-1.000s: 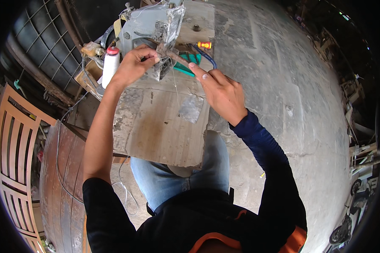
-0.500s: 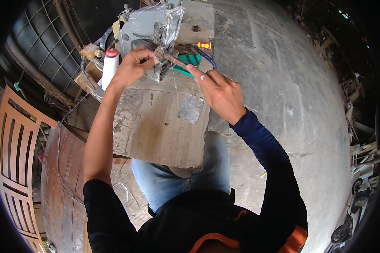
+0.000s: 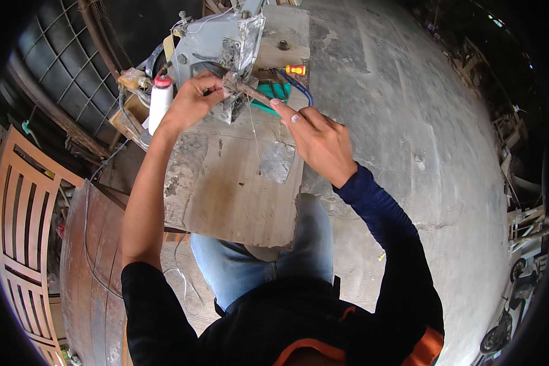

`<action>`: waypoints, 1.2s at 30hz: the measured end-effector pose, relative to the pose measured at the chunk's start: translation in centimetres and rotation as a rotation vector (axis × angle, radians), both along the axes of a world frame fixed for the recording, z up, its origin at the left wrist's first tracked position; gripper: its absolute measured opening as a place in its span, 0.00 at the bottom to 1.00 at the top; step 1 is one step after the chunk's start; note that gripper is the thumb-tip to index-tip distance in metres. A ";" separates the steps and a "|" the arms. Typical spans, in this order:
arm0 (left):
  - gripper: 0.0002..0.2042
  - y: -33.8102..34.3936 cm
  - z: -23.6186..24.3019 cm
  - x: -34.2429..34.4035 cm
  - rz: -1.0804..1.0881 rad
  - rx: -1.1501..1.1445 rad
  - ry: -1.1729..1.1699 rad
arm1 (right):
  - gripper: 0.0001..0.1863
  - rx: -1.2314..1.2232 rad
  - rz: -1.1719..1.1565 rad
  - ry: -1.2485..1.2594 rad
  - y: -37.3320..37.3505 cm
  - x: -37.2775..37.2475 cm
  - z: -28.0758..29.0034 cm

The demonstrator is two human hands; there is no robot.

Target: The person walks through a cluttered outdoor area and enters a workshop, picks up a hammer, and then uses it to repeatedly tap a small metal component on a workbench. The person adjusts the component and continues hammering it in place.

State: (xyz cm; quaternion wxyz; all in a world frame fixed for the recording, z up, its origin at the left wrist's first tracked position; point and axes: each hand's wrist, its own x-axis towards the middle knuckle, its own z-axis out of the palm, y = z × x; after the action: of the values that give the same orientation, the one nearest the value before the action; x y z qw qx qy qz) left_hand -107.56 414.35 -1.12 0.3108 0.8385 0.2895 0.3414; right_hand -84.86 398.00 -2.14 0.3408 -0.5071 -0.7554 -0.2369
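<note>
A small hammer [image 3: 256, 93] with a worn brown handle is gripped in my right hand [image 3: 322, 141], forefinger stretched along it. Its head lies against the lower end of the grey sewing machine [image 3: 216, 39]. My left hand [image 3: 192, 104] is closed, thumb and fingers pinched together beside the hammer head; what they hold is hidden. A pale thread [image 3: 254, 131] hangs from the machine over the worn wooden table [image 3: 241, 210]. The green tray [image 3: 279, 93] lies just beyond the hammer handle.
A white bottle with a red cap [image 3: 160, 104] stands left of the machine. Right of it lie a yellow-and-red screwdriver handle [image 3: 295, 69] and a dark blue curved handle [image 3: 304, 91]. A metal plate [image 3: 277, 162] sits on the table. Slatted wooden furniture [image 3: 27, 226] stands at far left.
The view has shifted slightly. Both hands stay by the machine, with the hammer still in the right hand; its head sits slightly lower and the handle is a little changed in angle.
</note>
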 end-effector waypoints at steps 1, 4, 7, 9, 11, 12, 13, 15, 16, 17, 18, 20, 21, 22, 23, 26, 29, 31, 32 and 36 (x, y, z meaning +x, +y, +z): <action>0.05 -0.3 0.3 0.1 0.015 -0.006 0.011 | 0.24 0.007 -0.002 0.028 -0.1 0.1 0.1; 0.05 -0.8 0.4 0.0 0.029 -0.009 0.024 | 0.24 0.052 0.021 0.073 0.2 -0.1 0.5; 0.05 -0.6 0.2 -0.2 0.004 -0.038 0.010 | 0.24 -0.006 0.025 0.043 0.1 0.1 0.6; 0.05 -0.4 0.1 -0.2 -0.006 -0.040 0.003 | 0.24 0.020 0.030 0.078 -0.1 -0.1 0.5; 0.05 -0.2 0.0 -0.3 -0.001 -0.006 0.008 | 0.25 0.003 0.028 0.080 0.0 -0.2 0.3; 0.05 -0.3 -0.1 -0.3 -0.003 -0.014 0.007 | 0.25 -0.026 0.023 0.065 0.4 -0.1 0.1; 0.05 -0.4 -0.1 -0.3 -0.006 -0.021 0.005 | 0.25 -0.055 0.018 0.050 0.5 0.0 -0.1; 0.04 -0.5 0.1 -0.1 -0.007 -0.025 -0.012 | 0.26 0.005 0.023 0.087 -0.1 -0.2 0.7; 0.04 -0.6 0.3 -0.1 -0.006 -0.024 -0.024 | 0.26 0.035 0.025 0.106 -0.2 -0.3 1.0; 0.04 -0.7 0.3 0.0 -0.008 -0.027 -0.033 | 0.26 0.012 0.030 0.070 0.0 -0.1 0.6; 0.04 -0.7 0.2 0.0 -0.010 -0.029 -0.011 | 0.25 -0.011 0.034 0.034 0.5 0.1 -0.2; 0.05 -0.3 0.3 -0.2 -0.008 -0.027 0.033 | 0.25 -0.018 0.037 0.020 0.7 0.2 -0.4; 0.05 -0.4 0.4 -0.2 -0.008 -0.030 0.015 | 0.25 -0.003 0.036 0.042 0.4 0.2 0.1; 0.05 -0.6 0.4 0.0 -0.009 -0.033 -0.003 | 0.25 0.012 0.035 0.064 0.4 0.2 0.3; 0.04 -0.9 0.4 0.0 -0.009 -0.042 -0.020 | 0.25 0.003 0.020 0.040 0.4 0.1 0.3; 0.05 -0.4 0.4 -0.4 0.019 -0.015 0.047 | 0.27 -0.016 -0.002 -0.009 0.5 0.0 0.2; 0.05 -0.6 0.0 0.1 -0.034 -0.026 -0.057 | 0.31 -0.003 0.005 0.000 0.3 0.3 -0.2; 0.05 -0.2 -0.1 -0.2 -0.021 -0.010 -0.002 | 0.31 0.020 -0.005 0.017 0.3 0.2 -0.5; 0.05 -0.1 0.1 -0.3 -0.016 0.001 0.026 | 0.30 0.001 -0.008 0.003 0.3 0.2 -0.5; 0.05 -0.7 0.3 0.1 -0.005 -0.035 -0.005 | 0.27 0.034 0.010 0.059 -0.2 0.0 0.8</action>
State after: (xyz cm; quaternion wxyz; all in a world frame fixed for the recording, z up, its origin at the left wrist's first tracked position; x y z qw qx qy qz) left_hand -107.49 413.62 -0.85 0.3270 0.8328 0.2924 0.3378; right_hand -84.91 397.78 -1.36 0.3727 -0.5042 -0.7434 -0.2330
